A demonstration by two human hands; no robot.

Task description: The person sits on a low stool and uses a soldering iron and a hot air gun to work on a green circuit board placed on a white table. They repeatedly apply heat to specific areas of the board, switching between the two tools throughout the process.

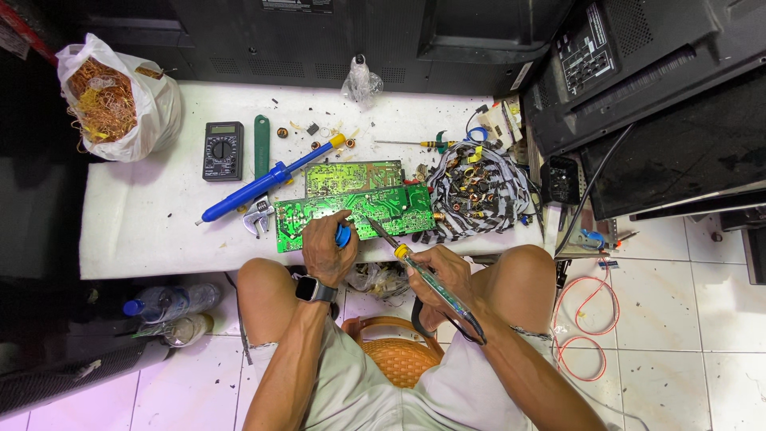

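My right hand point(441, 281) grips a soldering iron point(420, 270) with a clear green handle; its tip reaches the lower edge of a green circuit board point(381, 209) lying on the white low table point(136, 223). My left hand point(327, 247) rests on that board's near edge, closed around a small blue object point(343, 235). A second green board point(353, 175) lies just behind the first. A watch point(313, 290) sits on my left wrist.
A blue desoldering pump point(267, 182), a multimeter point(223, 151), a green-handled tool point(262, 144) and a wrench point(257, 215) lie left of the boards. A striped cloth point(477, 187) heaped with small coils sits to the right, a bag of copper wire point(112, 97) at far left, black screen casings point(654, 96) behind.
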